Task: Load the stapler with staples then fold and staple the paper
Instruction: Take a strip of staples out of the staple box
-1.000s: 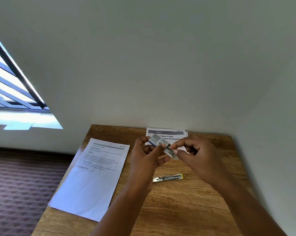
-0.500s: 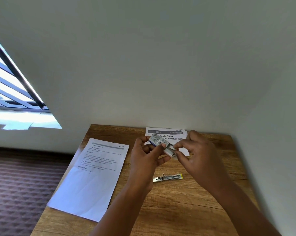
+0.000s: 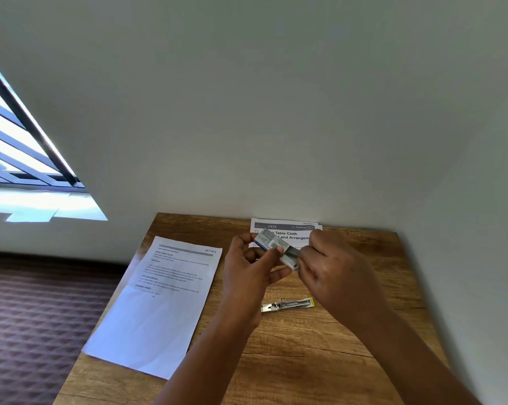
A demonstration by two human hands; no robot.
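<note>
Wooden surface (image 3: pixel 320 361) against a pale wall, patterned carpet on the floor to the left. Large printed paper sheet (image 3: pixel 162 293) lies flat on the left part of the surface, its near-left corner hanging over the edge. Second printed sheet (image 3: pixel 288 229) at the back edge by the wall, headed "Table Cloth", partly hidden by the hands. Left hand (image 3: pixel 247 276) raised above the surface, grip pinching the staple box (image 3: pixel 271 240) — thumb on the near side, fingers curled round the far side; box tilted, sleeve end up-left. Inner tray (image 3: pixel 290 257) slid part-way out at the lower-right end of the box. Right hand (image 3: pixel 331 276) just beside it, fingertips curled in and closed on the open end of the tray; can't tell whether staples are between them. Stapler (image 3: pixel 288 304) lies on the surface below both hands, well apart from either grip, touched by neither, metal with a yellow tip at its right end; appears open, staple channel facing up.
</note>
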